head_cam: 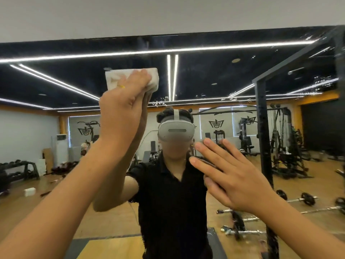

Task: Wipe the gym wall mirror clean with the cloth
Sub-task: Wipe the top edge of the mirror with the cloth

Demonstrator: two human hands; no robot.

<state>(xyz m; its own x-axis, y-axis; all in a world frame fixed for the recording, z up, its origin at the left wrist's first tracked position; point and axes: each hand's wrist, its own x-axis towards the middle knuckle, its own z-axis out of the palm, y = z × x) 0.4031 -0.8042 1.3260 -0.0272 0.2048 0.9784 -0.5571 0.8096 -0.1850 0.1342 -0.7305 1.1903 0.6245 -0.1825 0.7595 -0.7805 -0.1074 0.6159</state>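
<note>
Two bare forearms nearest us, both raised to the mirror point(205, 75), left one steeper and higher.

Left hand point(121, 111): back of hand toward us, fingers fairly straight and pointing to 12 o'clock, laid over the cloth point(113, 78) and pressing it to the glass. Not a fist. Can't tell if the thumb pinches an edge.

Cloth: white folded pad, high on the mirror, at 12 o'clock from the left palm, near the mirror's top edge point(168, 35) but apart from it. Long axis runs 9-to-3. Corners stick out past the fingers on both sides.

Right hand point(235, 180): open, fingers spread and straight, pointing to about 10 o'clock, holding nothing. It sits at 4 o'clock from the cloth, well apart and lower. Fingertips meet their reflection, so it's on or just off the glass. Looks like a brace, my read.

Key relation: white specks point(160, 102) on the glass start at about 4 o'clock from the cloth, with more clusters strung out toward 3 o'clock. Left hand is much the nearer, and it has the cloth.

Judgement: wiping is mid-job. The next stroke likely needs a sweep right and slightly down, pad's long side leading, wrist flat to keep full contact. Risk: the pad folds under the fingers and misses specks.
</note>
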